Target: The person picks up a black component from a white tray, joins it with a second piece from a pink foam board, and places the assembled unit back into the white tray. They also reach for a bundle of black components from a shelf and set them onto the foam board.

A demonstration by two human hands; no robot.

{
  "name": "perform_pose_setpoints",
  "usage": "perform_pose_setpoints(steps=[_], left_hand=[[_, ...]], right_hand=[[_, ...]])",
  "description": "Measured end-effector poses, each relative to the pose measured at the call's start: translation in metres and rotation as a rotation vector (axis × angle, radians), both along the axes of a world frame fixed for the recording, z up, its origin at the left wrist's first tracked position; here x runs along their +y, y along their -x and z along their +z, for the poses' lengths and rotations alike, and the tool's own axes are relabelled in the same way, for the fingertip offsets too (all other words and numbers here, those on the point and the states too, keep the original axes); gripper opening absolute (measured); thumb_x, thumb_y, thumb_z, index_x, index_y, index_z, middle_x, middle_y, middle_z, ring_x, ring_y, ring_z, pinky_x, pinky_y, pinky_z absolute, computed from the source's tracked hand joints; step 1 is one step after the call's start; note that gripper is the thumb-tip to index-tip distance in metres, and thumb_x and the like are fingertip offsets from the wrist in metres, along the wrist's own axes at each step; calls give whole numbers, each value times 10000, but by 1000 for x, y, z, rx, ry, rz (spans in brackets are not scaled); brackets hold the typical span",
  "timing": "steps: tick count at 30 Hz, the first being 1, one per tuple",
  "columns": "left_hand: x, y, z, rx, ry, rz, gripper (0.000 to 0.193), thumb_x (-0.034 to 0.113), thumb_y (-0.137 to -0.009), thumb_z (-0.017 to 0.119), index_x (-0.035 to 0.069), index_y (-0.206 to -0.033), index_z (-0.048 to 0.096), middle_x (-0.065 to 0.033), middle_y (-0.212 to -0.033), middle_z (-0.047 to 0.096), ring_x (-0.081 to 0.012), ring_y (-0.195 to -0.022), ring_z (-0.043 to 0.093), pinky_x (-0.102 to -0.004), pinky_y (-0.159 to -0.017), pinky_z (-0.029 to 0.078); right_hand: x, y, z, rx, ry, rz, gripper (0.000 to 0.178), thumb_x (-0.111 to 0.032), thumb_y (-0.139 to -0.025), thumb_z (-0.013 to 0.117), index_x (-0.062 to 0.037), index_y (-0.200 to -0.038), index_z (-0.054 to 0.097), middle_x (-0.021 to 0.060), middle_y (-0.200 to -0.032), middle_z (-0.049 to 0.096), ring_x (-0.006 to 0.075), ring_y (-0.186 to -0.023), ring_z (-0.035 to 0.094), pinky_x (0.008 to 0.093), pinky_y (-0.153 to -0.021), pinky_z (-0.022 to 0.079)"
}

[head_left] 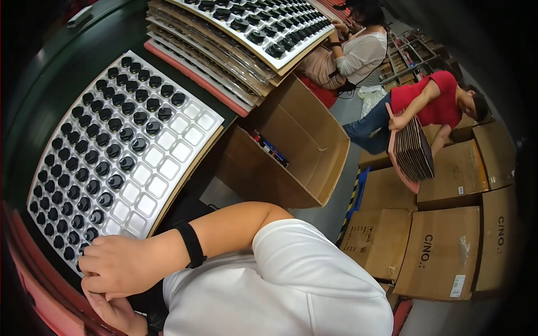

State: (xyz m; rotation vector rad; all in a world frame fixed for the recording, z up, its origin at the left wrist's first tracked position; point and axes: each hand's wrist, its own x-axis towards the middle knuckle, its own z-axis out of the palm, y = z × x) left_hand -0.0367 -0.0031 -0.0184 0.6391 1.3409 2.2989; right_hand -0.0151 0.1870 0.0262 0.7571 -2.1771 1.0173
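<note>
My right hand [122,266], with a black band round its wrist, has its fingers curled together at the near corner of a white tray [147,206]. My left hand [109,311] is just below it, fingers bent up against the right one; whatever lies between them is hidden. Small black round parts [102,139] sit in rows in the tray's square pockets. Along its right side several pockets show bare white plastic. One black part at the near corner is partly covered by my right hand.
Stacked trays with cardboard layers [207,53] stand at the far side, topped by similar black parts. An open cardboard box [302,151] is right of the tray. A person in red [428,98] carries stacked sheets by closed cartons [440,249]; another in white [361,56] sits beyond.
</note>
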Motion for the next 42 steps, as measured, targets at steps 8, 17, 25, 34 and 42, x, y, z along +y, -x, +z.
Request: perform_pose_setpoints(steps=[8,17,25,34,42], left_hand=[[-3,-1,4,-145,-132,-6,411,239,-994,302,-34,-1295,365,-144,-1288,424,-233,-1179,440,-329,-995,342],[-17,3,7,-165,-153,-20,425,230,-987,316,-40,-1313,355,-146,-1285,433,-241,-1205,427,-361,-1021,327],[-16,-10,4,-3,-21,21,524,237,-938,432,-47,-1352,281,-158,-1262,441,-261,-1165,465,-356,-943,404],[-25,-11,-3,-73,-81,80,485,305,-918,515,-24,-1239,361,-138,-1064,494,-216,-853,534,-308,-710,463],[-10,-19,4,-238,-89,157,404,374,-896,554,9,-1010,423,-116,-816,495,-199,-701,521,-302,-580,454]], right_hand=[[-14,1,-12,150,-106,-118,320,-282,-651,691,-75,-884,614,31,-778,535,208,-738,524,324,-608,386],[-7,1,6,21,16,54,263,-257,-689,660,-55,-849,608,61,-792,535,223,-743,526,338,-618,397],[-14,12,10,-144,44,174,312,-269,-651,727,-58,-846,605,92,-818,536,262,-769,539,366,-647,432],[-5,46,62,-802,284,507,258,-139,-723,664,-32,-941,577,108,-866,548,237,-844,576,337,-709,465],[-17,94,95,-535,76,462,322,-38,-795,612,-31,-1113,565,62,-922,522,130,-775,521,263,-688,454]])
